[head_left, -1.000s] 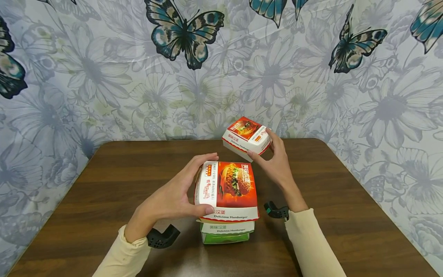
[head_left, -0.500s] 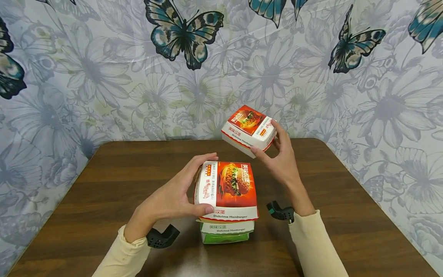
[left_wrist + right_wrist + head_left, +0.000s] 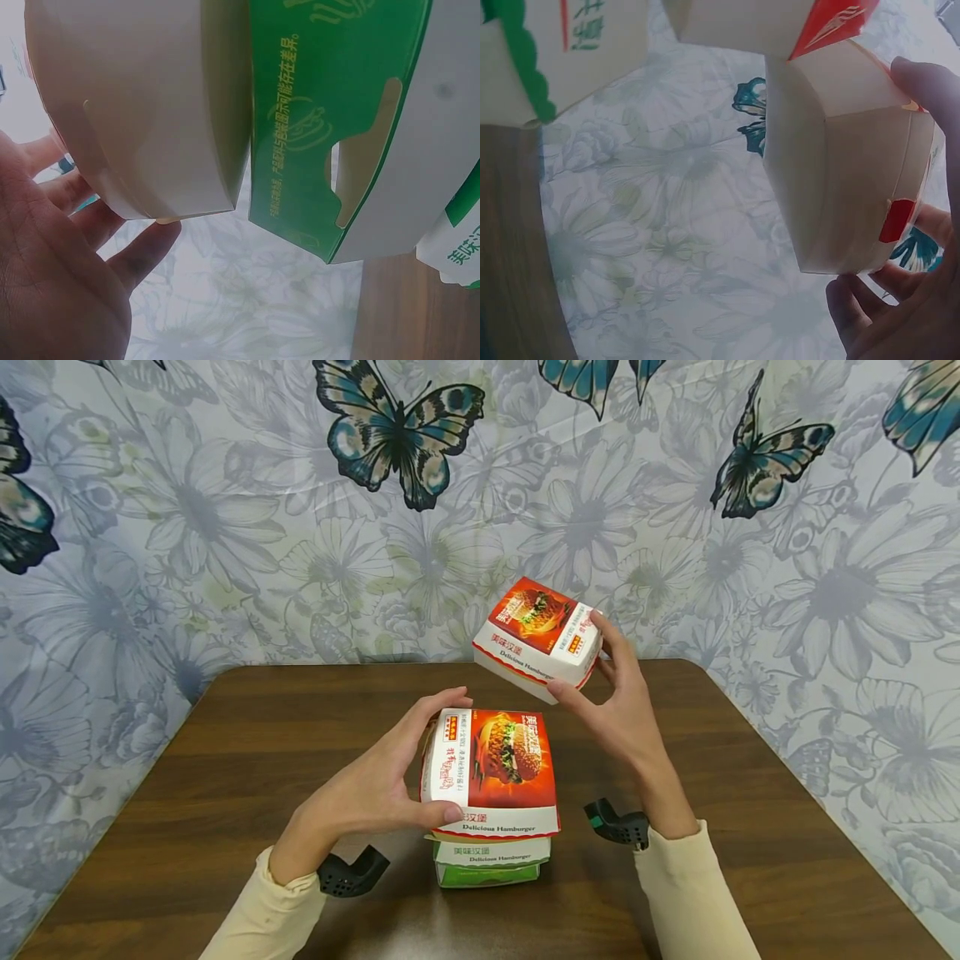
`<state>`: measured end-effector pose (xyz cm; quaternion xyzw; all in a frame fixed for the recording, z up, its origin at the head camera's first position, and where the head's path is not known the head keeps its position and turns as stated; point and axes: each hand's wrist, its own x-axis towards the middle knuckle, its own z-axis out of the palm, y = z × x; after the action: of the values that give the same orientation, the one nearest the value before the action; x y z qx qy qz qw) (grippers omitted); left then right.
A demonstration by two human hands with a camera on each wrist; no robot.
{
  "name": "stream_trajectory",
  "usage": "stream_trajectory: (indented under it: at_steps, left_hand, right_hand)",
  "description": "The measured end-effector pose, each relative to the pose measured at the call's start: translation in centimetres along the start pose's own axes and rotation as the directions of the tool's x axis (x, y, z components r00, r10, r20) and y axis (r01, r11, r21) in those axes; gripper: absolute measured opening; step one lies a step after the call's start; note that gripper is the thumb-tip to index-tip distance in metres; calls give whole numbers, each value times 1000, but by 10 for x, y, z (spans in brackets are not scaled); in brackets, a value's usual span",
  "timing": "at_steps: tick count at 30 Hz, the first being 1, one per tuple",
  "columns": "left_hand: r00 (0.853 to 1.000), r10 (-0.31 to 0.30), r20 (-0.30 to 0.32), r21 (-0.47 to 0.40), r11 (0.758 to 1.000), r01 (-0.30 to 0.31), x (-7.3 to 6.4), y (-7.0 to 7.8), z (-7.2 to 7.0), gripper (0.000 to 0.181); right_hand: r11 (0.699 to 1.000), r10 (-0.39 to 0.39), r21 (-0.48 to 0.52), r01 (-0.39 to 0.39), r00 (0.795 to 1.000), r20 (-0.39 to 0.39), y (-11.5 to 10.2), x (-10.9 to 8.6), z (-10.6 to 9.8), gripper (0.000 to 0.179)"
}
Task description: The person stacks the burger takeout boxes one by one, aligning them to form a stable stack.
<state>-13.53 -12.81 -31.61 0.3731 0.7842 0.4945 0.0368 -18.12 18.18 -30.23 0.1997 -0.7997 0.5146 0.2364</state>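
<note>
My left hand [image 3: 375, 777] grips the red-and-white hamburger box [image 3: 513, 764] on top of a stack, thumb on its near edge and fingers on the far side. Beneath it is a green-and-white hamburger box [image 3: 491, 864], mostly hidden. Side on, the left wrist view has the white underside of the upper box [image 3: 150, 97] by the left hand's fingers, with a green box [image 3: 300, 135] alongside. Behind and above the stack, my right hand [image 3: 618, 710] holds a second red hamburger box [image 3: 536, 639], tilted in the air. Its pale base [image 3: 847, 180] faces the right wrist camera.
The stack stands on a brown wooden table [image 3: 300, 727]. A floral cloth with butterflies [image 3: 637, 543] hangs behind the table's back edge. Each wrist wears a black camera, such as the left one [image 3: 352, 871].
My right hand has raised the second red box away from the stack, and has itself shifted right. The left hand and the stack have stayed in place.
</note>
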Motion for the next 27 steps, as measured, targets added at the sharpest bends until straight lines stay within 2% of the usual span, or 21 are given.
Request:
stream_trajectory:
  at_steps: [9,15,22,27]
  left_hand:
    - [1000,31,-1,-11,999,-31,-1,1,1,107]
    - [999,51,-8,17,999,-51,-1,0,0,112]
    - [997,69,-20,37,997,-69,-1,3,0,122]
    - [997,74,-39,60,996,-72,-3,2,0,125]
  right_hand:
    - [999,-34,39,33,999,33,-12,-3,-6,88]
    - [993,-81,89,76,995,64,-19,-6,-12,87]
    - [985,-119,138,102,985,128,-29,-11,-18,88]
    - [988,-121,121,98,974,193,-38,-16,-23,92]
